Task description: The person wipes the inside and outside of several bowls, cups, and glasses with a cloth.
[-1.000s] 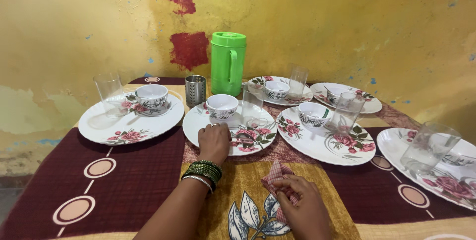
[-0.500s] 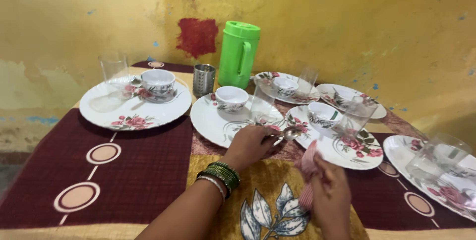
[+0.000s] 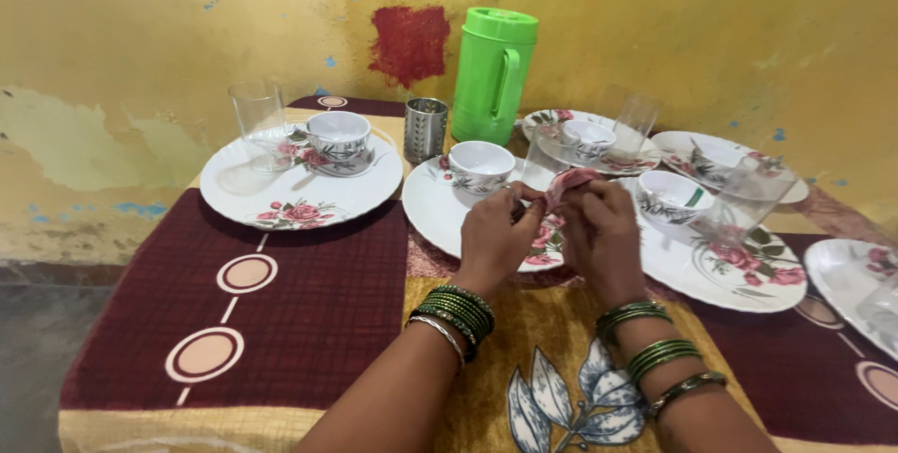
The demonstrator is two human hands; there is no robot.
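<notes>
My two hands meet over the middle white rose-patterned plate (image 3: 430, 215). My left hand (image 3: 496, 238) is closed, with a spoon mostly hidden in its fingers. My right hand (image 3: 603, 233) pinches a pink checked cloth (image 3: 569, 182) against the left hand's fingertips. Both wrists wear green bangles. Just beyond the hands on this plate stand a small white bowl (image 3: 481, 163) and a clear glass (image 3: 543, 158).
A green jug (image 3: 493, 74) and a steel holder (image 3: 426, 129) stand by the yellow wall. The left plate (image 3: 281, 201) carries a bowl (image 3: 339, 135) and a glass (image 3: 260, 121). To the right, a plate (image 3: 739, 280) bears a bowl (image 3: 672, 196) and a glass (image 3: 748, 196); more sit behind.
My left hand lifted a spoon off the middle plate. My right hand raised the cloth from the table up to it, and both hands now meet. The view shifted left.
</notes>
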